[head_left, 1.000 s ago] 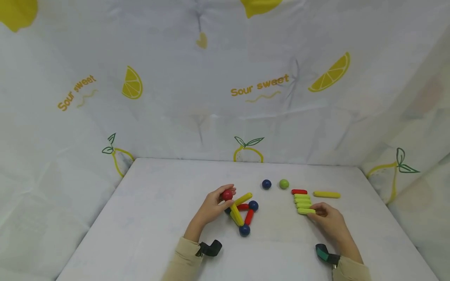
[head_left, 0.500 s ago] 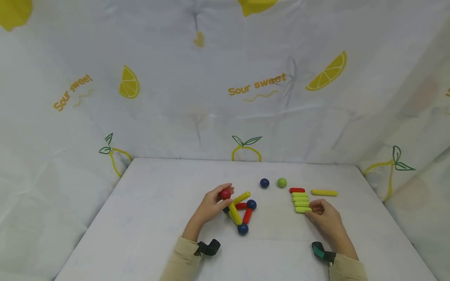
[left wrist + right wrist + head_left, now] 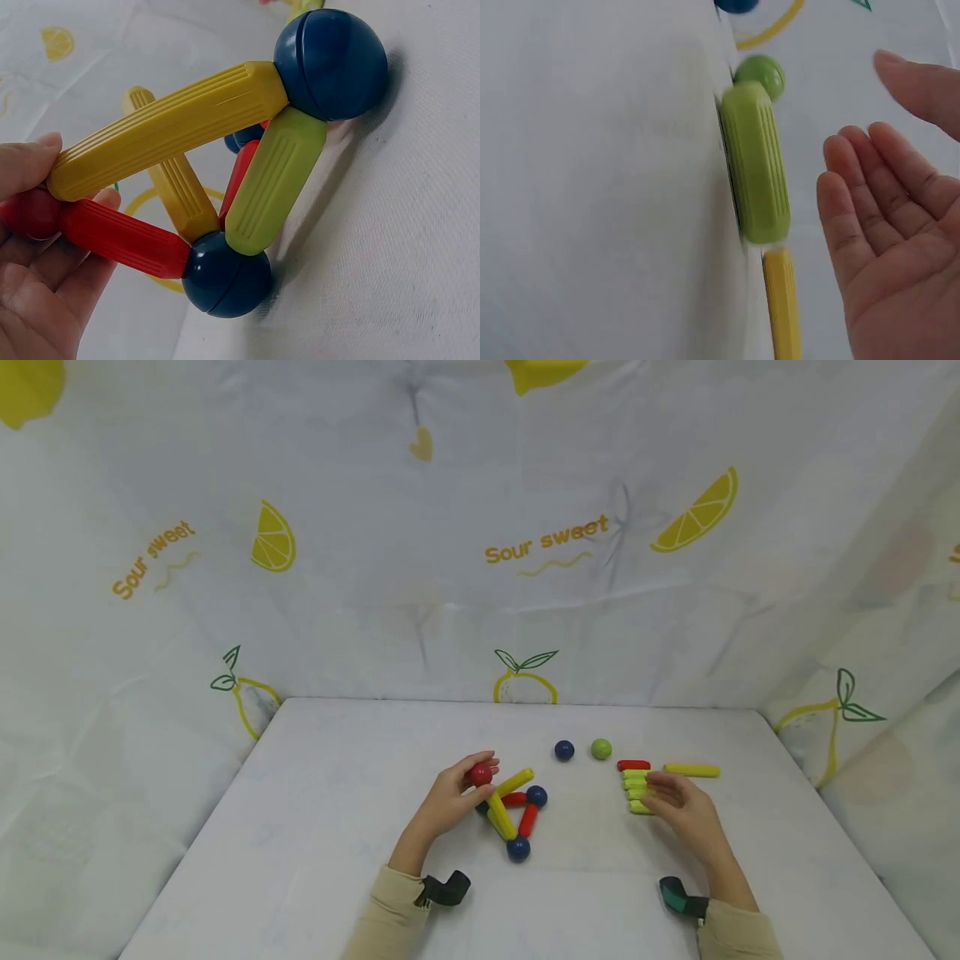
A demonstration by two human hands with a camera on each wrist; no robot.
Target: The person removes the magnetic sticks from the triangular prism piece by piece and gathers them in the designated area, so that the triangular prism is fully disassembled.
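My left hand (image 3: pixel 444 802) grips the red ball (image 3: pixel 481 774) at the raised corner of a frame of magnetic rods and balls. In the left wrist view, a yellow rod (image 3: pixel 172 127) and a red rod (image 3: pixel 127 238) run from that ball to blue balls (image 3: pixel 226 276) on the table; a light-green rod (image 3: pixel 277 180) joins two of these. A second yellow rod (image 3: pixel 516 782) juts up from the frame. My right hand (image 3: pixel 690 818) hovers over a row of several light-green rods (image 3: pixel 636 784), partly covering them. Its fingers are relaxed and apart from the nearest rod (image 3: pixel 756 165).
A loose blue ball (image 3: pixel 564 751) and a green ball (image 3: pixel 602 749) lie toward the back of the white table (image 3: pixel 360 760). One short red rod (image 3: pixel 633 766) heads the green row, with a long yellow rod (image 3: pixel 692 770) to its right. A lemon-print cloth (image 3: pixel 375 635) hangs behind.
My right hand has let go of the nearest light-green rod and risen slightly, its fingers now over the row. The left hand keeps its hold on the red ball. The head view shifted slightly.
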